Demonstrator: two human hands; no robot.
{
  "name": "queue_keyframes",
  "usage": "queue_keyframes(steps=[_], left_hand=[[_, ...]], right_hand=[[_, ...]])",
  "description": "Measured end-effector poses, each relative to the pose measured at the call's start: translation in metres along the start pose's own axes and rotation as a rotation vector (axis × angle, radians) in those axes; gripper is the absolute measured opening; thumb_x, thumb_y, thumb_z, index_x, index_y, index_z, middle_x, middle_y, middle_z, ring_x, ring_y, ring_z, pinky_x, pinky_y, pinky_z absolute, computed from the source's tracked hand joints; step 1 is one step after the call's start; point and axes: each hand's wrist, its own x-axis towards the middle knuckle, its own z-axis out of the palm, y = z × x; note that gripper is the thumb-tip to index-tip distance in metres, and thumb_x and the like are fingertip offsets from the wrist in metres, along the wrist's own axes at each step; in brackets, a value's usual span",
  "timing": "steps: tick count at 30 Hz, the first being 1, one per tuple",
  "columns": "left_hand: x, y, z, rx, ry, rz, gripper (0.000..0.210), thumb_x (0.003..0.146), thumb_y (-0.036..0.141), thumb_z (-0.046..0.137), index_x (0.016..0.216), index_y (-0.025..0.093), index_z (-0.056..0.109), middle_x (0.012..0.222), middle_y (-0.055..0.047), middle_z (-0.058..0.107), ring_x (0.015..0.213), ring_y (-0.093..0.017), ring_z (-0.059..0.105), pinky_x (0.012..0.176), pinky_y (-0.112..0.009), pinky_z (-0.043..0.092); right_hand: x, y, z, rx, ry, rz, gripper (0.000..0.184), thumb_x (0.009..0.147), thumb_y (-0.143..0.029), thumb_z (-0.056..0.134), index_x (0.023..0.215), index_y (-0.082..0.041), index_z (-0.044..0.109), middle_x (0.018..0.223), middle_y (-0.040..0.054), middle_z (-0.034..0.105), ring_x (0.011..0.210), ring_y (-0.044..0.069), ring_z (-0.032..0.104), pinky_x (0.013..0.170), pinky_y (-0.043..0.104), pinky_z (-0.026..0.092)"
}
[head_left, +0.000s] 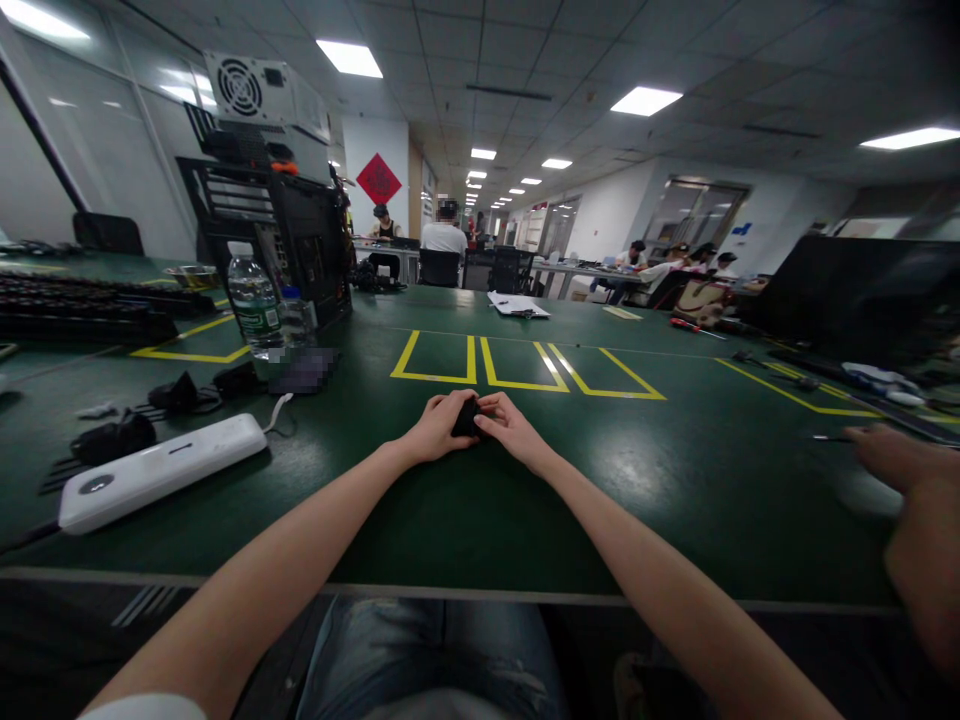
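A small black object [466, 418], its kind not clear, rests at the middle of the green table [480, 530]. My left hand [439, 427] closes round its left side, with the thumb along the near edge. From the right, the bent fingers of my right hand [508, 428] grip its other side. Both hands cover much of the object. Just beyond them, yellow tape outlines [525, 386] mark the tabletop.
On the left lie a white power strip [165, 470], black adapters [112, 438] and a water bottle [255, 300] before an open computer case [292, 235]. A clipboard [519, 305] lies farther back. At right, another person's hand [900, 458] holds a thin tool.
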Motion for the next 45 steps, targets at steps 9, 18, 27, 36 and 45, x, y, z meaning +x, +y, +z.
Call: queue_keyframes(steps=[9, 18, 27, 36, 45], left_hand=[[-0.001, 0.002, -0.002, 0.007, -0.013, -0.002, 0.061, 0.066, 0.029, 0.06, 0.117, 0.023, 0.028, 0.115, -0.006, 0.044, 0.109, -0.022, 0.042, 0.097, -0.042, 0.022], [0.0, 0.002, -0.002, -0.013, -0.004, -0.008, 0.062, 0.065, 0.029, 0.062, 0.117, 0.023, 0.029, 0.115, -0.006, 0.045, 0.109, -0.023, 0.042, 0.097, -0.042, 0.022], [0.0, 0.002, -0.001, -0.005, -0.002, -0.011, 0.061, 0.064, 0.029, 0.062, 0.116, 0.023, 0.03, 0.114, -0.006, 0.045, 0.108, -0.023, 0.043, 0.096, -0.042, 0.023], [0.0, 0.001, -0.001, -0.008, 0.002, 0.008, 0.061, 0.065, 0.03, 0.061, 0.117, 0.023, 0.029, 0.114, -0.005, 0.045, 0.108, -0.022, 0.043, 0.096, -0.041, 0.023], [0.0, 0.0, -0.001, -0.01, 0.002, 0.005, 0.061, 0.066, 0.03, 0.061, 0.117, 0.022, 0.029, 0.115, -0.006, 0.044, 0.108, -0.022, 0.042, 0.096, -0.041, 0.023]], right_hand=[[-0.003, 0.002, -0.004, 0.056, -0.08, 0.014, 0.033, 0.067, -0.031, 0.061, 0.094, -0.021, 0.045, 0.096, 0.0016, 0.053, 0.091, 0.015, 0.053, 0.082, 0.035, 0.043], [-0.005, -0.005, -0.002, 0.003, -0.047, -0.005, 0.025, 0.072, -0.035, 0.055, 0.09, -0.021, 0.046, 0.094, 0.002, 0.052, 0.091, 0.015, 0.051, 0.082, 0.037, 0.042], [0.0, 0.005, -0.005, 0.024, -0.06, 0.024, 0.03, 0.07, -0.033, 0.057, 0.096, -0.02, 0.048, 0.101, 0.0034, 0.053, 0.093, 0.015, 0.051, 0.085, 0.036, 0.042], [-0.002, 0.003, -0.003, 0.053, -0.06, -0.032, 0.025, 0.07, -0.031, 0.058, 0.089, -0.022, 0.044, 0.092, 0.0007, 0.051, 0.092, 0.014, 0.051, 0.085, 0.034, 0.041], [-0.002, 0.002, -0.004, -0.011, -0.043, 0.011, 0.032, 0.072, -0.033, 0.055, 0.1, -0.021, 0.044, 0.1, 0.0036, 0.051, 0.097, 0.016, 0.05, 0.085, 0.036, 0.042]])
